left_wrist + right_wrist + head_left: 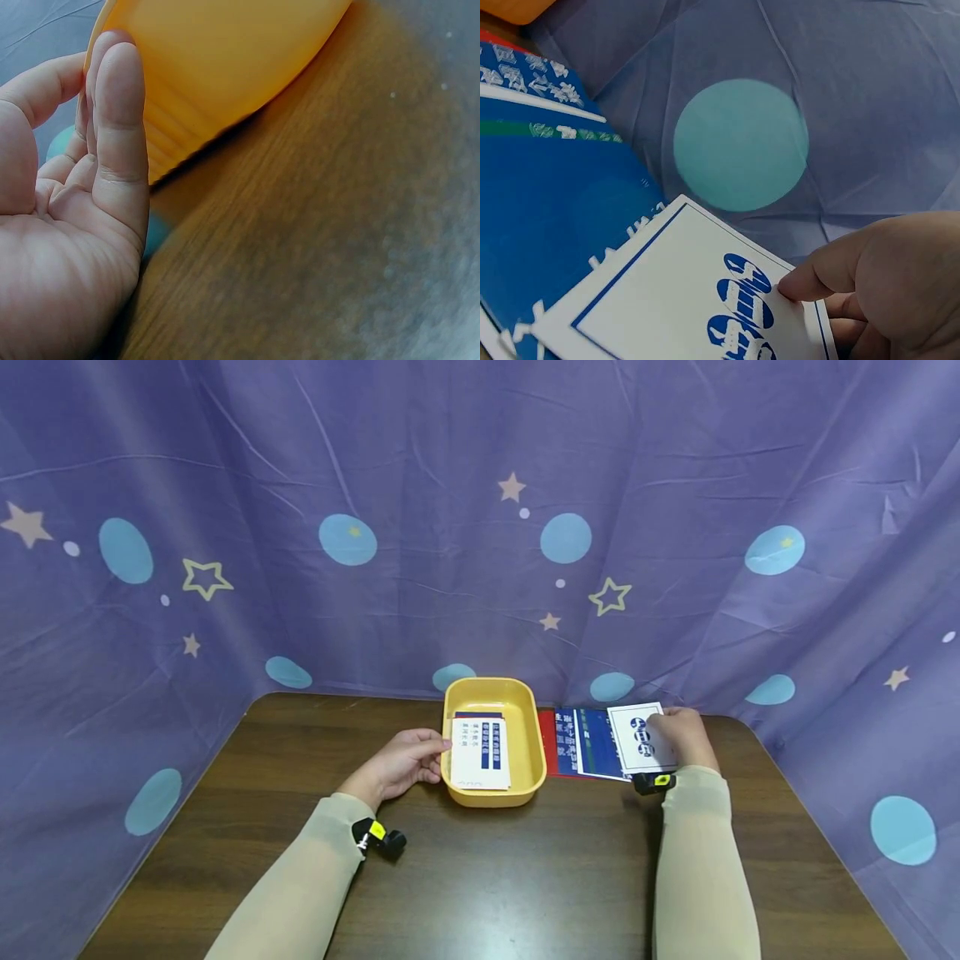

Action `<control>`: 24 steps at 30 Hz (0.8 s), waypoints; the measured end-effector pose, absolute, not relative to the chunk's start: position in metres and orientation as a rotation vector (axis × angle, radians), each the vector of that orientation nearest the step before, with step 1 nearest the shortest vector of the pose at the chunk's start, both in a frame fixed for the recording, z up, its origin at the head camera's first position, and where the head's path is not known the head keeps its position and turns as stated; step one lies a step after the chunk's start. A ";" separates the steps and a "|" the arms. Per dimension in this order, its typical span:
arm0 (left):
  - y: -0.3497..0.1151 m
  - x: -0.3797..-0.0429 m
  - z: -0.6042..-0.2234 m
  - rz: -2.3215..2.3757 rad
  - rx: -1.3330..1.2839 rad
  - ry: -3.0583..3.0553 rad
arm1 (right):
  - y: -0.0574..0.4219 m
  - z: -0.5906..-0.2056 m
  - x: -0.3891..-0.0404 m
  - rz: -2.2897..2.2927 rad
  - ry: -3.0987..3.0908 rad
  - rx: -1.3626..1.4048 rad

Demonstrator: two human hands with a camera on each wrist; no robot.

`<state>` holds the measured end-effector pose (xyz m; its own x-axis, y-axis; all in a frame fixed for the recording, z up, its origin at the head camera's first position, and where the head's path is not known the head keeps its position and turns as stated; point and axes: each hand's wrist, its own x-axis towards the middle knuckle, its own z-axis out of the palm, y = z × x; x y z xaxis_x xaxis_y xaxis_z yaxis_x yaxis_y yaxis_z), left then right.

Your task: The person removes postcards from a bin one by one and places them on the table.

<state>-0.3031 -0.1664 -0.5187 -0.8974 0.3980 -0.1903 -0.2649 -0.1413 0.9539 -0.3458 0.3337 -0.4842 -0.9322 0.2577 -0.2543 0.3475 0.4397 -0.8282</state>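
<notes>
A yellow plastic tray [537, 752] sits on the table, with printed cards [481, 768] lying inside it. My left hand [401, 764] pinches its left rim, the thumb at the edge and the fingers against the outer wall [180, 112]. To the right, my right hand [684, 733] holds a white card [636, 739] with blue oval print, thumb on top and fingers beneath, as the right wrist view shows. This card overlaps blue and white printed cards [597, 739]. A red card [550, 743] shows at the left end of that overlapping row, beside the tray.
The brown wooden table [480, 877] spreads in front of both arms. A purple curtain [450, 527] with stars and blue ovals hangs directly behind the tray and cards, and along both sides.
</notes>
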 end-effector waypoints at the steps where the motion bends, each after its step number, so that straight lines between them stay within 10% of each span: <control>1: -0.166 -0.303 -0.519 2.085 0.151 1.706 | 0.334 -0.486 -0.347 -1.509 2.601 0.549; 24: -0.165 -0.303 -0.518 2.095 0.145 1.696 | 0.329 -0.486 -0.340 -1.030 2.896 0.511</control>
